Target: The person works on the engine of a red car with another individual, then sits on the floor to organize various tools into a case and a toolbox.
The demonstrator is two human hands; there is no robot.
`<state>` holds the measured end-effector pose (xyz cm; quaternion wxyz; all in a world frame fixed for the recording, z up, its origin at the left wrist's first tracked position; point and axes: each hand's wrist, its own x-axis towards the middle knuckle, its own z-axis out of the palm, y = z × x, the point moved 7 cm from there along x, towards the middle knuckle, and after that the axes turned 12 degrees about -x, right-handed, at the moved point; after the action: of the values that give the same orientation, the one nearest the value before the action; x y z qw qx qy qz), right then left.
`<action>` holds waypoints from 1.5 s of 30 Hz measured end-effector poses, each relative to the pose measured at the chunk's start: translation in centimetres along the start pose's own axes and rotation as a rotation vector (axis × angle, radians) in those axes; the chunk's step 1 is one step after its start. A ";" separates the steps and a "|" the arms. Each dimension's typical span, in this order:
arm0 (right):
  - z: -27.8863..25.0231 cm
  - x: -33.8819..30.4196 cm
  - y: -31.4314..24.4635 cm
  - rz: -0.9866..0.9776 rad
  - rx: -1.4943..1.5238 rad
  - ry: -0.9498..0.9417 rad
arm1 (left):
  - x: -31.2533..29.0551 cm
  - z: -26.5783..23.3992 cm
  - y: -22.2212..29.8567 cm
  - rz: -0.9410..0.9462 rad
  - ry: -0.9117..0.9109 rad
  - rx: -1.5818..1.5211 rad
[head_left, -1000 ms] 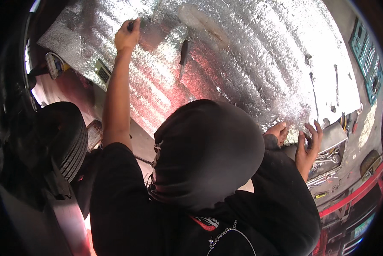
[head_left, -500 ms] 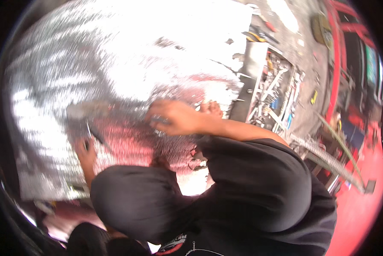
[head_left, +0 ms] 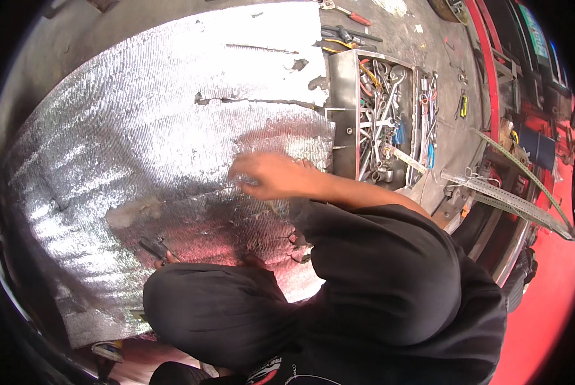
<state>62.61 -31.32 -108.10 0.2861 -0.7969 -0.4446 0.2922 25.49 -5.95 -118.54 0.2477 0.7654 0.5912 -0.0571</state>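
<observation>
My right hand (head_left: 273,175) hovers over, or rests on, a crinkled silver foil sheet (head_left: 127,128), its fingers curled inward. Whatever those fingers pinch, if anything, is too small to make out. Beside my black-clad knee (head_left: 204,295), only the fingertips of my left hand (head_left: 170,258) show; the knee covers the rest. They are closed at the end of a dark, elongated tool (head_left: 151,248), whose exact kind I cannot tell. A greyish patch (head_left: 135,212) marks the foil beyond it. Torn holes show along the sheet's right side, and a thin metal rod (head_left: 262,48) lies near its far edge.
An open metal toolbox (head_left: 344,128) full of wrenches stands right of the foil. Pliers with yellow handles (head_left: 338,46) and a red-handled tool (head_left: 355,16) lie beyond it. Perforated metal strips (head_left: 512,202), a red frame (head_left: 489,83) and red floor (head_left: 547,289) are farther right.
The view has shifted, so the toolbox and foil sit farther left. My left hand and its dark tool have come in against my knee. My right hand keeps its curled shape.
</observation>
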 end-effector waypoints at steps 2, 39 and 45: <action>-3.3 0.5 3.9 0.086 -0.142 0.201 | 0.5 0.7 1.3 0.032 -0.025 0.014; -10.6 5.4 15.8 0.524 1.393 0.193 | 8.0 -17.0 33.8 0.198 -0.280 -0.647; -20.5 7.9 19.2 0.486 0.838 0.258 | 7.7 -24.7 53.0 0.519 -0.389 -0.539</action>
<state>91.24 -36.88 -109.84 0.5579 -0.7237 -0.0517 0.4029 72.13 2.39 -83.49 0.5523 0.7717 0.3146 0.0204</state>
